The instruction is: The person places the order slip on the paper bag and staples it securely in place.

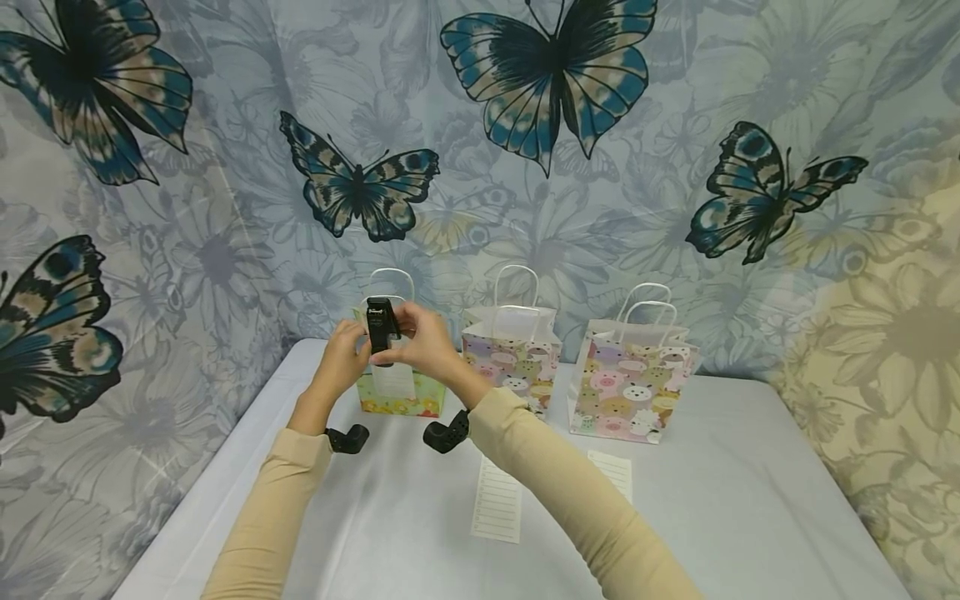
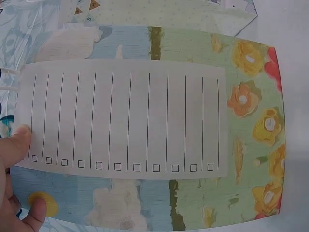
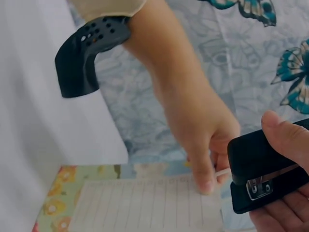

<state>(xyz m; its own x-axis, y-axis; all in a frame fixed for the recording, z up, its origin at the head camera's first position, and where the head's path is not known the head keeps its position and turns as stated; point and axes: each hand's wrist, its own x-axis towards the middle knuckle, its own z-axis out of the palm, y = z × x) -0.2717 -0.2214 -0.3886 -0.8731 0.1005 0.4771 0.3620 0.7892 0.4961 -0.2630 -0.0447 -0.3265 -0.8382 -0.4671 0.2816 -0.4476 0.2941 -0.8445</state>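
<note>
My right hand [image 1: 429, 340] grips a black stapler [image 3: 263, 169], its jaws parted, near the top of a gift bag [image 1: 401, 407] with a green, flowered lower part. A white checklist slip [image 2: 120, 121] with ruled lines and small boxes lies against the front of that bag. My left hand [image 3: 203, 130] pinches the slip's top edge to the bag's rim, thumb on the paper and fingers behind. In the right wrist view the stapler's open end points toward the left hand, beside the rim. The stapler hides part of the bag's top in the head view.
Two gift bags with animal faces, one in the middle [image 1: 498, 358] and one at right [image 1: 626, 383], stand upright on the white table [image 1: 735, 500]. Another lined slip [image 1: 497, 504] and a partly covered slip [image 1: 615, 471] lie in front. A butterfly-print cloth [image 1: 525, 208] hangs behind.
</note>
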